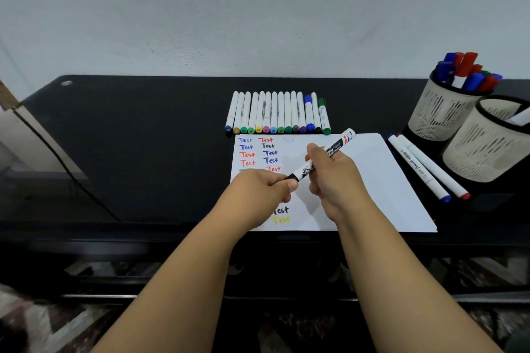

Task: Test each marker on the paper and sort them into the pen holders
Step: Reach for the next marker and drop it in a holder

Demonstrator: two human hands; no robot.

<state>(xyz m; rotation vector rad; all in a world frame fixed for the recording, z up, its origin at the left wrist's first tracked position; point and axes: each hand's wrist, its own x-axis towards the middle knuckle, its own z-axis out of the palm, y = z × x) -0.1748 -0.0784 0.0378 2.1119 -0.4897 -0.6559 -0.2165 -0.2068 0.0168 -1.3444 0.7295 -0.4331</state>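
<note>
Above the white paper (pixel 372 180) I hold a white marker with black print (pixel 341 142), tilted up to the right. My right hand (pixel 334 180) grips its barrel. My left hand (pixel 265 189) pinches its black cap end (pixel 292 177). The paper carries several "Test" words in blue, red, black and yellow. A row of several white markers (pixel 276 113) with coloured ends lies just behind the paper. Two mesh pen holders stand at the right: the far one (pixel 443 112) full of blue and red markers, the near one (pixel 484 149) with one white marker inside.
Two white markers (pixel 427 169), one blue-tipped and one red-tipped, lie between the paper and the holders. The black desk (pixel 143 137) runs out to the left, with a cable (pixel 66 169) along its left side. A pale wall stands behind.
</note>
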